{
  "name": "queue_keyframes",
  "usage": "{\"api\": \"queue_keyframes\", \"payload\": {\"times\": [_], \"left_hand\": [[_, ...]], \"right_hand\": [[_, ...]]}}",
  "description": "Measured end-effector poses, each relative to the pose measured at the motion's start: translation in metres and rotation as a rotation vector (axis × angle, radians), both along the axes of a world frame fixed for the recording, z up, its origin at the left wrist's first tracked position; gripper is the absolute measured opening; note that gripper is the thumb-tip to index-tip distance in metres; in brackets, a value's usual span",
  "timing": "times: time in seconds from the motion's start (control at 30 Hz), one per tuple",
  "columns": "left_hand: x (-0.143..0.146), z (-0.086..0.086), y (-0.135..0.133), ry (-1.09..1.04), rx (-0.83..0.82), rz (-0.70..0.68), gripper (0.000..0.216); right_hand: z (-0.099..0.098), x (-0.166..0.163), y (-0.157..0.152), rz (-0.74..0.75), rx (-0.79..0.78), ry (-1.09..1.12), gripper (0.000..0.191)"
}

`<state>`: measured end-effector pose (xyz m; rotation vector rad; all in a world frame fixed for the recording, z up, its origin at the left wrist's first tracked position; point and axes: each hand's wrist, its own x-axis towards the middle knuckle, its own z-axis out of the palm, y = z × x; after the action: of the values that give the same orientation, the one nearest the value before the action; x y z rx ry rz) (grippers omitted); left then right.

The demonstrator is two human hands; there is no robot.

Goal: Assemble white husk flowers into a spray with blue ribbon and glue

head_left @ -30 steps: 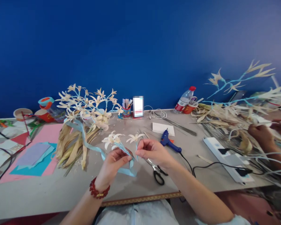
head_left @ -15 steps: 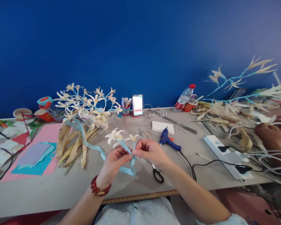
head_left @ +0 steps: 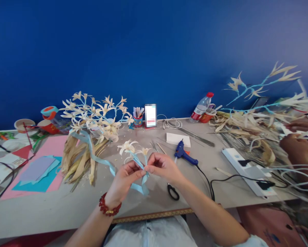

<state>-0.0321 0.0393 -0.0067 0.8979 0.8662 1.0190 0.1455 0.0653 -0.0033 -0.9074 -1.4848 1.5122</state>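
Pinched in my left hand (head_left: 128,175) is the blue-wrapped stem bundle of a small spray of cream husk flowers (head_left: 128,147). My right hand (head_left: 162,168) closes thumb and finger on the same stems, touching the left fingertips. From the grip a light blue ribbon (head_left: 140,189) loops down and also runs leftward to the big husk-flower arrangement (head_left: 99,116). Black-handled scissors (head_left: 173,192) lie beneath my right forearm, blades partly hidden. Right of my right hand rests a blue glue gun (head_left: 184,153) beside a white block (head_left: 178,139).
Dried husks (head_left: 79,161) and coloured paper (head_left: 38,171) lie left. A phone (head_left: 150,116) and pen cup (head_left: 138,120) stand by the wall. Rightward are a bottle (head_left: 201,108), a power strip (head_left: 248,173) with cords, wires, more husk flowers (head_left: 261,85) and another person's hands (head_left: 296,147).
My hands keep their pinch; the flower spray has shifted slightly right. At the far right, the other person's hands have moved a little with the pale strip they handle.
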Motion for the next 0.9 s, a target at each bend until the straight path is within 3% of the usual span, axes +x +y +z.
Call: {"api": "queue_keyframes", "payload": {"times": [0.33,0.9], "left_hand": [[0.002,0.010,-0.002,-0.036,-0.046,-0.009,0.016],[0.001,0.008,-0.001,0.009,-0.092,-0.003,0.020]], "right_hand": [[0.005,-0.002,-0.004,-0.014,0.181,-0.063,0.033],[-0.008,-0.005,-0.006,-0.058,0.243,-0.064,0.029]]}}
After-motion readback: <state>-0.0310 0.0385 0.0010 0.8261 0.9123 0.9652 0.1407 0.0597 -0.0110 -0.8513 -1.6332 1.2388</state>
